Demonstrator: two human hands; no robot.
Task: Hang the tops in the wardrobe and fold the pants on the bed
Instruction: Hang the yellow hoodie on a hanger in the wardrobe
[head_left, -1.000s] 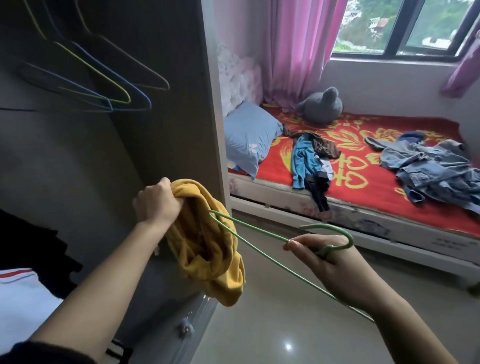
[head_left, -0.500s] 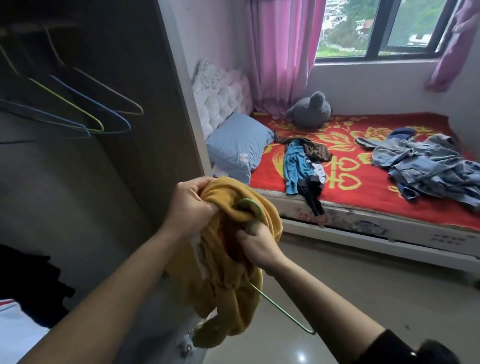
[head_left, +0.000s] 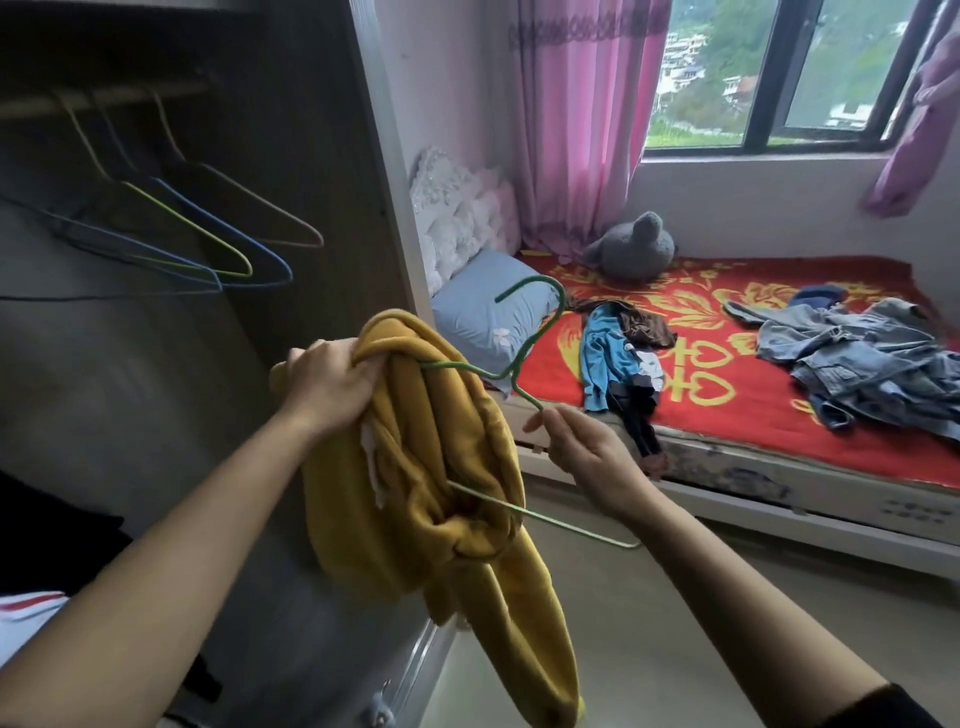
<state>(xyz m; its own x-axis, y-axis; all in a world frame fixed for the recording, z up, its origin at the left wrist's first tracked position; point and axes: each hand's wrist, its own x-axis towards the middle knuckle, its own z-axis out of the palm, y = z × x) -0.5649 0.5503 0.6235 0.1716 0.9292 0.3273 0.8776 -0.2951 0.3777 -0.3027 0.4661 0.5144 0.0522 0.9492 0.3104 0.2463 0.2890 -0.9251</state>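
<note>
A mustard-yellow top (head_left: 415, 467) hangs bunched from my left hand (head_left: 332, 382), which grips its upper fold in front of the open wardrobe (head_left: 291, 130). A green wire hanger (head_left: 540, 312) is threaded through the top, its hook sticking up and its lower bar poking out to the right. My right hand (head_left: 582, 452) pinches the hanger's right arm just below the neck. On the red bed (head_left: 701, 364) lie a blue top with dark clothes (head_left: 613, 358) and a heap of jeans (head_left: 862, 358).
Several empty wire hangers (head_left: 218, 249) hang on the wardrobe rail at upper left. Dark and white clothes (head_left: 31, 571) lie low in the wardrobe. A blue pillow (head_left: 488, 312), a grey plush toy (head_left: 634, 249), pink curtains (head_left: 576, 119) and a window lie beyond.
The hanger's hook has come up out of the top and now stands clear above it. My right hand has moved out of the fabric to the hanger's right arm.
</note>
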